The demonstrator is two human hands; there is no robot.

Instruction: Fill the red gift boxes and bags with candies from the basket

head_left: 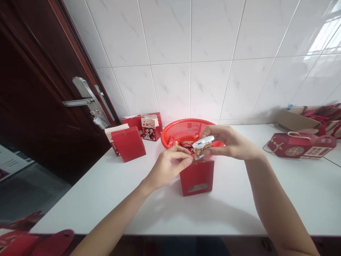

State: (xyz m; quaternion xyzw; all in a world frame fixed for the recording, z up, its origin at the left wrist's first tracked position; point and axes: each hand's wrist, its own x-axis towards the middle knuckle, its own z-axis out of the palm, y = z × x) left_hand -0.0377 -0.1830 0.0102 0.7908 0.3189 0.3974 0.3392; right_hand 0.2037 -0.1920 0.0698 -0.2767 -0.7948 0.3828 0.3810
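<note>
A red paper gift box [197, 178] stands upright on the white table, with an oval cut-out low on its near side. My left hand [168, 164] is at the box's upper left edge, thumb and fingers pinched together there. Above the box's top, my right hand [230, 143] grips a small plastic snack cup [203, 145] with a white lid and yellow-brown contents. Directly behind the box sits a red plastic basket [174, 128] with red-wrapped snacks [188, 142] in it, partly hidden by my hands.
Several red and white gift boxes [129, 144] stand at the left near the wall. At the right lie a dark red carry box [301, 144] with a cord handle and an open cardboard box [297, 119]. A brown door [39, 71] is at the left; red items [45, 241] are at lower left.
</note>
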